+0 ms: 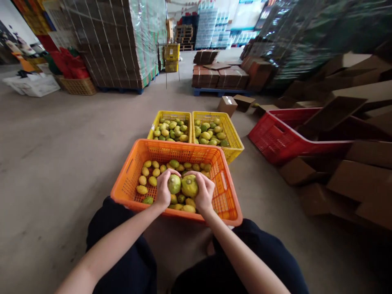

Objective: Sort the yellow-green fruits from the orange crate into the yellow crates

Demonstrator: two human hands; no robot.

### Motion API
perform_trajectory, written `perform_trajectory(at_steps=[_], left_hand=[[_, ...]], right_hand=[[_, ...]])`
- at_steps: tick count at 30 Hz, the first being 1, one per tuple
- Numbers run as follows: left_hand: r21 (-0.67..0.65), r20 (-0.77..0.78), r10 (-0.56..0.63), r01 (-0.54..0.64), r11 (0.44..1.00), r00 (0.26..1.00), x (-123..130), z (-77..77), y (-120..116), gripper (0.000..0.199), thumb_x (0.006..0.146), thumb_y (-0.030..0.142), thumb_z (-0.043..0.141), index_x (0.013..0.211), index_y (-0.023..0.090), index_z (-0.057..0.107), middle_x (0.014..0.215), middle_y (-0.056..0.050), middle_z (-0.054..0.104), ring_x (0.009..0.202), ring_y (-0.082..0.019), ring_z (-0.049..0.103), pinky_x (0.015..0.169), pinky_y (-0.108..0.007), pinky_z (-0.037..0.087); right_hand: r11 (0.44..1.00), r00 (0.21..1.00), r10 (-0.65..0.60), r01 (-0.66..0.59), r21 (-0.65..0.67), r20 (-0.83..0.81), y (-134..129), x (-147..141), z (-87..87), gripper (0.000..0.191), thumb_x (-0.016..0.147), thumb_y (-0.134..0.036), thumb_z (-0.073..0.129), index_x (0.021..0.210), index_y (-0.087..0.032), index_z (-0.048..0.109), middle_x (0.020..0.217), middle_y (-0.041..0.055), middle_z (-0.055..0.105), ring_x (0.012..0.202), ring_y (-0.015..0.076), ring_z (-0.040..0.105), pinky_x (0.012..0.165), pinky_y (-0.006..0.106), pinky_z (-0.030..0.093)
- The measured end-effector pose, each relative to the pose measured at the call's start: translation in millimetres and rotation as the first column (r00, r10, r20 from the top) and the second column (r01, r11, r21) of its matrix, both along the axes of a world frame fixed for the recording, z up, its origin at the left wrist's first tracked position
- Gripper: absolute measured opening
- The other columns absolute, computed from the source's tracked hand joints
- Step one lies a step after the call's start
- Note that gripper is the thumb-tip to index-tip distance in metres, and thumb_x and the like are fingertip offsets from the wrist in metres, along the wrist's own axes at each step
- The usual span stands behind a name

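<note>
My left hand [163, 188] is wrapped round a green fruit [174, 184], and my right hand [203, 191] round a yellow-green fruit [190, 186]. The two fruits are side by side above an orange crate [227, 183] in front of my knees. Several yellow fruits lie on the crate's mesh bottom, more loosely spread at the left. A green fruit [148, 200] rests near its front left corner. My hands hide part of the crate's contents.
Behind the orange crate stand two yellow crates [234, 136] of green and yellow fruits. A red crate [269, 136] and cardboard boxes [358, 179] are at the right. Wrapped pallet stacks [104, 45] and a blue pallet [211, 92] stand further back.
</note>
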State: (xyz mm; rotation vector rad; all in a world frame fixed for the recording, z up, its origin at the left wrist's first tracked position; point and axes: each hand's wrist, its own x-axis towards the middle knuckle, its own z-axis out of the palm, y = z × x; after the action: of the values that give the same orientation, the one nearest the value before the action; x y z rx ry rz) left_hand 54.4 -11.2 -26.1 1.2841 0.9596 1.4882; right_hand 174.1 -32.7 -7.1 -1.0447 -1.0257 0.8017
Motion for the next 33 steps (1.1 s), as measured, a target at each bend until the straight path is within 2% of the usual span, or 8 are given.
perform_trajectory(at_steps=[6, 10, 12, 15, 19, 24, 29, 33], left_hand=[[-0.151, 0.131, -0.052, 0.072, 0.986, 0.99, -5.7, -1.7, 2.2, 0.037, 0.087, 0.04, 0.043, 0.066, 0.018, 0.064, 0.077, -0.006, 0.067, 0.081, -0.02, 0.062, 0.078, -0.029, 0.045], [-0.519, 0.518, 0.039, 0.277, 0.809, 0.855, -7.6, 10.5, 10.7, 0.038, 0.086, 0.041, 0.041, 0.068, 0.016, 0.063, 0.072, -0.008, 0.067, 0.081, -0.023, 0.066, 0.076, -0.031, 0.05], [-0.619, 0.618, 0.134, 0.374, 0.691, 0.775, -8.8, 17.0, 14.4, 0.035, 0.087, 0.04, 0.043, 0.075, 0.015, 0.065, 0.072, -0.008, 0.067, 0.08, -0.023, 0.067, 0.075, -0.032, 0.052], [-0.659, 0.676, 0.204, 0.457, 0.598, 0.708, -10.0, 23.2, 16.8, 0.026, 0.088, 0.036, 0.048, 0.084, 0.016, 0.064, 0.072, -0.006, 0.066, 0.079, -0.021, 0.067, 0.076, -0.032, 0.054], [-0.686, 0.681, 0.259, 0.475, 0.551, 0.685, -9.8, 25.6, 16.8, 0.027, 0.09, 0.036, 0.045, 0.088, 0.015, 0.063, 0.072, -0.007, 0.065, 0.081, -0.023, 0.067, 0.075, -0.035, 0.056], [-0.703, 0.68, 0.318, 0.464, 0.538, 0.661, -11.2, 26.2, 17.5, 0.027, 0.089, 0.033, 0.047, 0.093, 0.012, 0.063, 0.077, -0.01, 0.068, 0.079, -0.021, 0.068, 0.069, -0.031, 0.056], [-0.649, 0.733, 0.309, 0.486, 0.585, 0.606, -15.0, 31.1, 15.7, 0.032, 0.09, 0.035, 0.046, 0.098, 0.011, 0.065, 0.089, -0.013, 0.072, 0.088, -0.023, 0.07, 0.076, -0.033, 0.057], [-0.606, 0.762, 0.288, 0.483, 0.632, 0.579, -12.7, 31.9, 12.1, 0.027, 0.091, 0.033, 0.046, 0.085, 0.016, 0.066, 0.087, -0.008, 0.073, 0.092, -0.023, 0.07, 0.086, -0.038, 0.055]], right_hand=[[0.999, 1.0, 0.008, -0.008, -0.04, 0.011, -3.4, -3.6, -5.0, 0.032, 0.085, -0.04, 0.052, 0.069, -0.021, 0.073, 0.074, 0.002, 0.073, 0.071, 0.0207, 0.066, 0.068, 0.031, 0.049], [0.971, 0.982, 0.011, -0.055, -0.231, -0.189, 6.1, -7.7, -7.7, 0.029, 0.079, -0.042, 0.058, 0.061, -0.021, 0.068, 0.071, 0.0026, 0.072, 0.072, 0.0225, 0.068, 0.071, 0.032, 0.053], [0.923, 0.92, -0.069, -0.087, -0.374, -0.386, 13.7, -7.8, -9.2, 0.026, 0.075, -0.046, 0.061, 0.065, -0.022, 0.066, 0.066, 0.0017, 0.071, 0.071, 0.0237, 0.069, 0.067, 0.034, 0.055], [0.837, 0.784, -0.184, -0.192, -0.513, -0.593, 22.6, -3.6, -7.1, 0.02, 0.073, -0.043, 0.064, 0.077, -0.024, 0.063, 0.061, -0.0011, 0.068, 0.069, 0.0239, 0.07, 0.059, 0.034, 0.058], [0.742, 0.734, -0.148, -0.36, -0.565, -0.662, 25.0, 3.3, 3.1, 0.01, 0.077, -0.029, 0.063, 0.084, -0.023, 0.059, 0.063, -0.0019, 0.068, 0.061, 0.0189, 0.067, 0.052, 0.03, 0.057], [0.659, 0.728, -0.123, -0.448, -0.604, -0.675, 22.7, 5.9, 9.9, 0.012, 0.083, -0.032, 0.058, 0.088, -0.021, 0.059, 0.069, 0.0008, 0.07, 0.059, 0.016, 0.065, 0.049, 0.029, 0.057], [0.7, 0.807, -0.091, -0.365, -0.613, -0.584, 21.0, 6.0, 7.8, 0.014, 0.079, -0.033, 0.063, 0.088, -0.022, 0.059, 0.07, 0.0005, 0.068, 0.059, 0.0177, 0.064, 0.046, 0.028, 0.054], [0.872, 0.943, 0.0, -0.163, -0.462, -0.332, 17.0, 2.3, 3.3, 0.032, 0.068, -0.041, 0.075, 0.089, -0.023, 0.06, 0.08, -0.0011, 0.066, 0.066, 0.0158, 0.063, 0.05, 0.025, 0.052]])
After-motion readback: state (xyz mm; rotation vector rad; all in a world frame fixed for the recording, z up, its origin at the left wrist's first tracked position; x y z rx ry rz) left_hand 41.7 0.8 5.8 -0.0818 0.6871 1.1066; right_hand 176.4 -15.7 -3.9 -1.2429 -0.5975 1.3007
